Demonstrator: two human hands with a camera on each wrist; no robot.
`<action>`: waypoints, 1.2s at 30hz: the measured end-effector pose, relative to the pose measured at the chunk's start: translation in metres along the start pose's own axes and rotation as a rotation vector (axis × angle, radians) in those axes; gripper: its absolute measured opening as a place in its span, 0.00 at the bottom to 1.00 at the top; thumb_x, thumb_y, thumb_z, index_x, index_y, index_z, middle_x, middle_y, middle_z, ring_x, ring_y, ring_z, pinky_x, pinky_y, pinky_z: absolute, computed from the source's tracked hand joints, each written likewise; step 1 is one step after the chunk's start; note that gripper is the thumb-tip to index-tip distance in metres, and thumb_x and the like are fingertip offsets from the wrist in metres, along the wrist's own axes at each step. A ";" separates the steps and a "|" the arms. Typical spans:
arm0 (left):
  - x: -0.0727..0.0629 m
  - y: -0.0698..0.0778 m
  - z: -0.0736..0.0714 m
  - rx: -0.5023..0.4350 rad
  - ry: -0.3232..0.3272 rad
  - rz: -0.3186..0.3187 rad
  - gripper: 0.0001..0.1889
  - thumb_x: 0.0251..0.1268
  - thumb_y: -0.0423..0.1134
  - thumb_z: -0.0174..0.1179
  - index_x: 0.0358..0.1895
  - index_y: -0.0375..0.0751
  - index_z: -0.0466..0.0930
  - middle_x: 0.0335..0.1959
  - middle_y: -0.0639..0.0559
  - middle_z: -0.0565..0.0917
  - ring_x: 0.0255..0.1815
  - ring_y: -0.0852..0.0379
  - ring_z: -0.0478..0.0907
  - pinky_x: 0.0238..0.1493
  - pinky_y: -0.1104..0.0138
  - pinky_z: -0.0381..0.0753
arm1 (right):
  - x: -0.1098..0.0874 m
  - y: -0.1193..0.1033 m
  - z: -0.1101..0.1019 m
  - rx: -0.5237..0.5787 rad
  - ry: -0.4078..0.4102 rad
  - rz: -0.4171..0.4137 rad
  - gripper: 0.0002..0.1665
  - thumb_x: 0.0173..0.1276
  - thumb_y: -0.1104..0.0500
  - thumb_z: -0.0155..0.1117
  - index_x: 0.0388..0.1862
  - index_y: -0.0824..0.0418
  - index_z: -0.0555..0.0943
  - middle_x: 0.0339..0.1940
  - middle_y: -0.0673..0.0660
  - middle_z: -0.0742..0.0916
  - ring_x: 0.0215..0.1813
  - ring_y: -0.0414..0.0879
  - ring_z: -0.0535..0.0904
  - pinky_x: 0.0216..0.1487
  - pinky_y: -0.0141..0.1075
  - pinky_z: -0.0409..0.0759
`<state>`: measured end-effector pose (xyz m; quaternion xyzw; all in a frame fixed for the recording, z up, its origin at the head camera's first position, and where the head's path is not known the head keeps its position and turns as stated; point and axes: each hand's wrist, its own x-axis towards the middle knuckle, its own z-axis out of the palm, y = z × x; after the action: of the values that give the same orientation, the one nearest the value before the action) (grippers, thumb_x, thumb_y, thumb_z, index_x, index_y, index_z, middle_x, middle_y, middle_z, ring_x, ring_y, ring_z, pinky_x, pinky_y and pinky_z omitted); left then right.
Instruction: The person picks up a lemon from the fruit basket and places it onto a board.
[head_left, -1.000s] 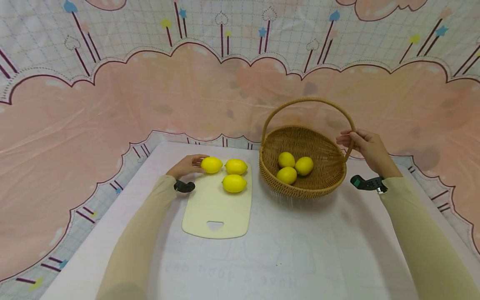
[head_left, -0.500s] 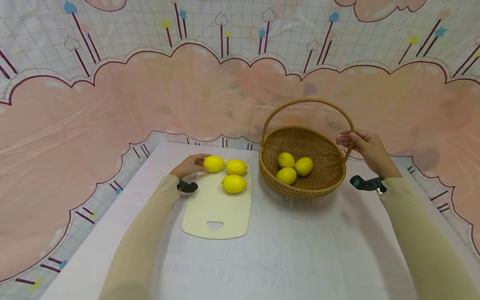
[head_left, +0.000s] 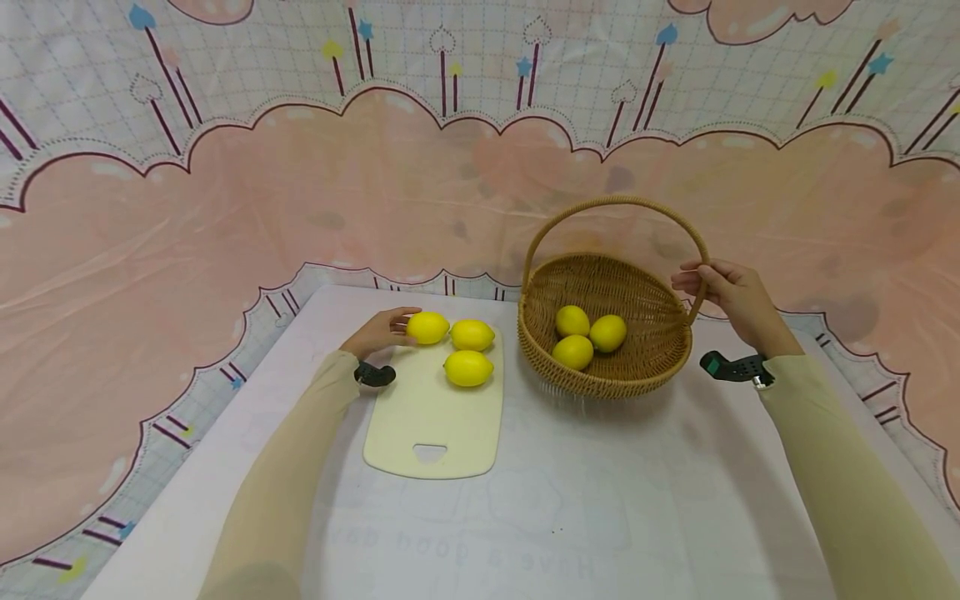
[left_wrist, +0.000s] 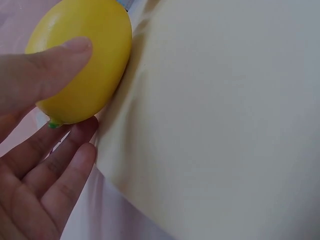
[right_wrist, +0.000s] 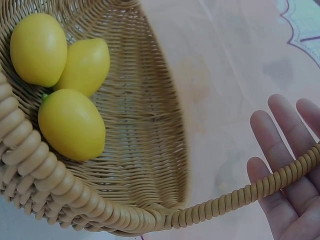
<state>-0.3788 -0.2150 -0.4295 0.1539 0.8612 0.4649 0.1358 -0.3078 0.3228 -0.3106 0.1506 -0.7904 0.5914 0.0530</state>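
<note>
My left hand [head_left: 381, 332] holds a yellow lemon [head_left: 427, 328] at the upper left of a cream cutting board [head_left: 427, 417]. In the left wrist view the thumb lies across that lemon [left_wrist: 100, 30], with the other fingers behind and below it. Two more lemons, an upper one [head_left: 472, 335] and a lower one [head_left: 468, 368], lie on the board to its right. Right of the board is a wicker basket [head_left: 652, 325] with three lemons [head_left: 574, 352] inside. My right hand [head_left: 738, 296] holds the right side of its handle [right_wrist: 235, 200], the long fingers fairly straight behind it.
A white table [head_left: 600, 500] with faint mirrored lettering lies under everything. Behind it hangs a pink and white patterned cloth [head_left: 375, 192]. The basket's arched handle [head_left: 618, 200] rises in front of the cloth.
The left hand and its lemon have moved slightly right, toward the other upper lemon, then stayed there over the last half second. The right hand and basket look unmoved.
</note>
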 end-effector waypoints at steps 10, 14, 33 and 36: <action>-0.002 -0.002 -0.010 0.000 0.033 0.023 0.37 0.59 0.34 0.63 0.72 0.37 0.56 0.68 0.32 0.64 0.67 0.35 0.64 0.68 0.47 0.65 | -0.001 -0.001 0.001 0.022 -0.001 -0.005 0.15 0.72 0.51 0.50 0.49 0.56 0.80 0.39 0.40 0.88 0.43 0.33 0.84 0.45 0.20 0.79; -0.005 0.001 -0.018 -0.015 0.048 0.033 0.36 0.61 0.34 0.61 0.72 0.36 0.55 0.67 0.32 0.66 0.67 0.36 0.64 0.68 0.47 0.64 | -0.001 -0.002 0.001 0.013 -0.001 -0.003 0.15 0.72 0.51 0.50 0.49 0.55 0.80 0.39 0.40 0.88 0.43 0.32 0.84 0.45 0.20 0.79; -0.010 0.074 -0.026 -0.081 0.031 0.194 0.32 0.65 0.36 0.58 0.71 0.38 0.59 0.67 0.34 0.67 0.67 0.39 0.66 0.67 0.50 0.67 | 0.000 -0.001 -0.001 -0.021 -0.010 -0.004 0.18 0.73 0.50 0.49 0.51 0.59 0.79 0.39 0.39 0.87 0.44 0.32 0.83 0.45 0.20 0.79; -0.006 0.089 -0.020 -0.059 -0.001 0.222 0.31 0.65 0.34 0.58 0.70 0.38 0.60 0.67 0.35 0.67 0.67 0.40 0.66 0.67 0.52 0.69 | 0.000 -0.002 0.000 -0.014 -0.010 -0.005 0.17 0.73 0.51 0.49 0.50 0.57 0.79 0.39 0.39 0.87 0.44 0.31 0.83 0.45 0.20 0.79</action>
<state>-0.3684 -0.1862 -0.3430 0.2446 0.8247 0.5022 0.0884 -0.3067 0.3223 -0.3088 0.1554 -0.7945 0.5848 0.0515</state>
